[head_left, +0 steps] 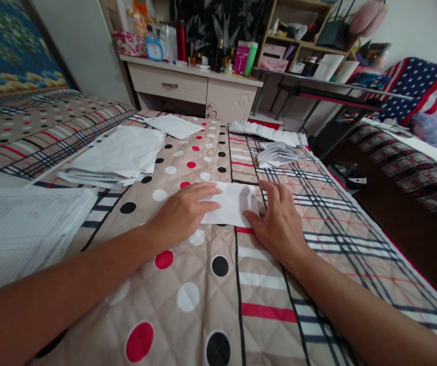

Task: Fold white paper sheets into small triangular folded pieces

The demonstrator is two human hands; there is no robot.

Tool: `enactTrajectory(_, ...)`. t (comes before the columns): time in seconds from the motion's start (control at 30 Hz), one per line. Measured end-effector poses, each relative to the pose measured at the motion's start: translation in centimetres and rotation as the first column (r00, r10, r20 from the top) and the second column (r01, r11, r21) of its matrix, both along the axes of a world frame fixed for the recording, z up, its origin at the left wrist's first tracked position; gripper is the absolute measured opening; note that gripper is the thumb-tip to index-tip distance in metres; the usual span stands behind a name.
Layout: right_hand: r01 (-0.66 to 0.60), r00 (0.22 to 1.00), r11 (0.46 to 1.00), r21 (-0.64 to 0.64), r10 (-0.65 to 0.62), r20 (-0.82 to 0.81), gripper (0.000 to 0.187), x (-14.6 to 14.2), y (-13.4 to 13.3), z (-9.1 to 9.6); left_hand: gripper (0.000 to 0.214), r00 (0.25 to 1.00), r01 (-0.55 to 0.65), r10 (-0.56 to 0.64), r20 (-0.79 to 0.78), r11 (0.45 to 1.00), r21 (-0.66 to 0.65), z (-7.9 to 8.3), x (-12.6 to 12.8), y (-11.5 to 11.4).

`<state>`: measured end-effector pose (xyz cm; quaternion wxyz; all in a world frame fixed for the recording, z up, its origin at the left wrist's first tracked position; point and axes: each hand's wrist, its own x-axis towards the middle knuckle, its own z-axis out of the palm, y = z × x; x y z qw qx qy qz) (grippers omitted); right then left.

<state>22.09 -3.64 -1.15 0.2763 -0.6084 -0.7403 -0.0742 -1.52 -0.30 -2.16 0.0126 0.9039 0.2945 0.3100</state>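
Note:
A small folded piece of white paper (233, 201) lies flat on the quilted bedspread in front of me. My left hand (183, 211) grips its left end, with thumb and fingers resting on the paper. At the opposite end, my right hand (281, 218) has its thumb on the near right corner and its fingers curled by the far right edge. Beyond my right hand sits a small pile of folded white papers (277, 153). To the left lies a stack of larger white sheets (117, 152), with a single sheet (174, 125) just past it.
Closer on the left is a pile of printed sheets (23, 223). A long folded white strip (266, 132) lies along the far edge of the bedspread (199, 305). Behind stand a cream dresser (168, 84) with bottles and a blue clock (154, 48), and a narrow desk (336, 90).

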Motion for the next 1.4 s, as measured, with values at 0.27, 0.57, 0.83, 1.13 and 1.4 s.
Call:
enactTrajectory(0.27,-0.665,0.746,0.728,-0.168,0.658,-0.104,0.071,-2.6,-0.5,-0.1,0.039,0.97,0.193,-0.226,-0.089,0.94,-0.281,-0.3,0.9,0.4)
enactTrajectory(0.57,-0.353,0.891,0.855,-0.38,0.431,0.141,0.075,0.0,1.1,-0.4,0.057,0.93,-0.19,0.107,-0.352,0.959,-0.211,-0.2,0.0,-0.1)
enactTrajectory(0.83,-0.145,0.971,0.934,-0.327,0.197,0.132,0.054,1.8,2.2,-0.6,0.052,0.865,-0.446,0.375,-0.334,0.879,-0.168,-0.2,-0.8,0.7)
enactTrajectory(1.13,-0.503,0.864,0.849,-0.161,0.489,-0.118,0.067,2.4,1.1,0.7,0.061,0.995,-0.08,0.066,-0.075,0.976,-0.202,0.6,-1.3,0.6)
enactTrajectory(1.4,-0.498,0.866,0.849,-0.175,0.477,-0.149,0.052,2.2,1.3,0.3,0.05,0.998,-0.034,0.021,-0.062,0.976,-0.217,0.4,-1.0,0.1)
